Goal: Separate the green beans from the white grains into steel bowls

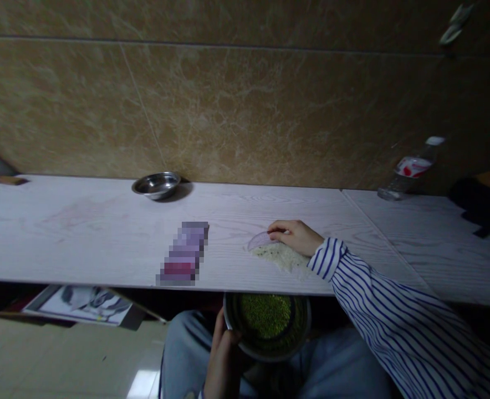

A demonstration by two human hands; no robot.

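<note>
My left hand (223, 349) grips the rim of a metal bowl (301, 346), with the thumb over the edge. Green beans (268, 316), which look like mung beans, lie inside the bowl, held at my lap below the table edge. On the tabletop, my right hand (297, 235) is closed on a thin, translucent round plastic piece (261, 240). That piece stands tilted at the far side of a spread heap of white rice grains (284, 256), with several dark specks among them. My right fingertips are partly hidden.
A small steel bowl (157, 187) sits near the wall. A blurred-out flat purple item (183, 252) lies left of the rice. A plastic bottle (411, 169) and a dark cloth-like item (484, 202) are at the right. An open drawer (82, 305) juts out at lower left.
</note>
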